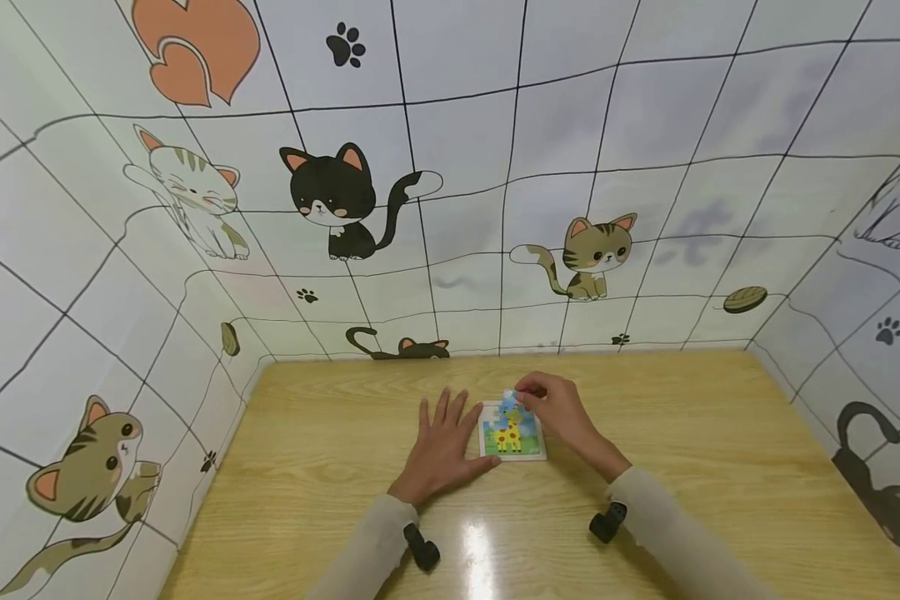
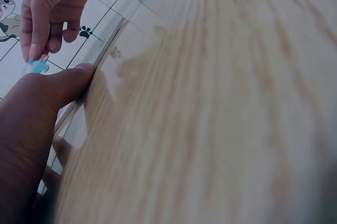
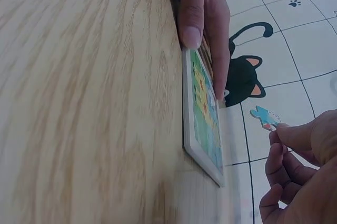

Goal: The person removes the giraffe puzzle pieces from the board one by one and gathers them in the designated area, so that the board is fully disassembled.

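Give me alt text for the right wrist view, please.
The right hand pinches a small blue puzzle piece, held apart from a shallow puzzle board lying on a wood-grain table. The left hand rests at the board's edge. Behind, a grid-lined wall shows a black cartoon cat.

Puzzle board (image 1: 523, 457) on table (image 1: 307, 467), wall (image 1: 465, 225) behind table, side walls left and right. Left hand (image 1: 442, 447) along board's left edge, thumb at near-left corner. Right hand (image 1: 562, 414) at far-right side, puzzle piece (image 3: 264, 116) between fingertips, raised above board's far part.
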`<action>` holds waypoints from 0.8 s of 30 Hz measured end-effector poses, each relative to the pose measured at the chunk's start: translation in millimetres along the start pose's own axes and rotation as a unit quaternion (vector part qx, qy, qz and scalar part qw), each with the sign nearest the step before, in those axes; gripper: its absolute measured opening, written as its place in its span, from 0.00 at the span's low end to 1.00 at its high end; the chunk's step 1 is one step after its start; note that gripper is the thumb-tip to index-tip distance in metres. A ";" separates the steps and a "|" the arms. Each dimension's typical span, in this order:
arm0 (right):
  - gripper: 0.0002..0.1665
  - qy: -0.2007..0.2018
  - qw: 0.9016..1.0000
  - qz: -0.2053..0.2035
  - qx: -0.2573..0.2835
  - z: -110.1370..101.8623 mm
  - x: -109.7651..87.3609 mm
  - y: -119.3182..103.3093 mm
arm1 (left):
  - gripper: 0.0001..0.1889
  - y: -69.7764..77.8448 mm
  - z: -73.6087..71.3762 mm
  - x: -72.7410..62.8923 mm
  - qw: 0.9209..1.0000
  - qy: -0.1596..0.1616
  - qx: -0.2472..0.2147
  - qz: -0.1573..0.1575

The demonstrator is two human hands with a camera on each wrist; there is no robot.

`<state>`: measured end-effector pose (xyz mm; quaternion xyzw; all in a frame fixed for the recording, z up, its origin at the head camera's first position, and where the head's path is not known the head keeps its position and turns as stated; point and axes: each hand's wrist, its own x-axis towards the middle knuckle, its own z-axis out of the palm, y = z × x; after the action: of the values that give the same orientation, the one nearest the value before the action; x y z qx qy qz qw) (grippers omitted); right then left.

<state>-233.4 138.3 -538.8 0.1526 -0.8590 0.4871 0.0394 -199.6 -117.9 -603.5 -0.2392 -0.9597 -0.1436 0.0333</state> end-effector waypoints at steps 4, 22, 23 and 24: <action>0.03 0.011 1.000 0.001 -0.013 -9.6 -5.4 4.2 | 0.53 0.7 1.3 0.7 1.000 0.000 0.000 0.000; 0.03 0.012 0.999 0.000 -0.052 -46.3 -30.6 25.2 | 0.53 2.6 -0.4 -1.7 1.000 -0.002 0.002 0.000; 0.03 0.010 0.999 0.000 -0.051 -46.9 -31.2 26.7 | 0.53 2.2 0.2 -1.6 1.000 0.000 0.002 0.001; 0.04 0.008 0.999 0.001 -0.051 -47.4 -31.6 28.6 | 0.53 1.9 0.8 -1.5 1.000 0.000 0.004 0.001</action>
<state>-215.8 199.3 -544.6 0.1454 -0.8827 0.4437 0.0530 -197.4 -116.8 -604.0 -0.2403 -0.9599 -0.1398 0.0348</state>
